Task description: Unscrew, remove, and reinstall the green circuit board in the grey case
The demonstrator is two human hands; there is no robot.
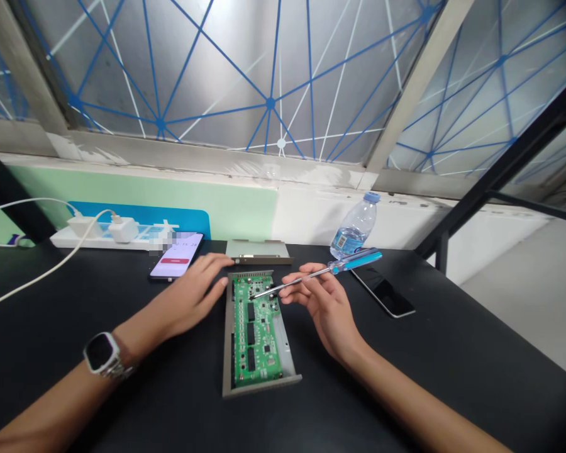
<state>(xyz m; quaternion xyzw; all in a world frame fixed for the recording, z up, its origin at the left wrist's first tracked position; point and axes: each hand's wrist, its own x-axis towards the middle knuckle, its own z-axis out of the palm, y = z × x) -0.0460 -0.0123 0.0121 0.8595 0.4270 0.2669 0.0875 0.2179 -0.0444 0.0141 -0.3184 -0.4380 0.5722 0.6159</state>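
A green circuit board lies in an open grey metal case on the black table. My left hand rests flat beside the case's left far corner, fingers stretched out and touching its edge. My right hand pinches the shaft of a blue-handled screwdriver, whose tip touches the far part of the board. A silver watch sits on my left wrist.
The grey case lid lies behind the case. A lit phone is at the left, a dark phone at the right, a water bottle behind it. A white power strip with chargers lines the wall.
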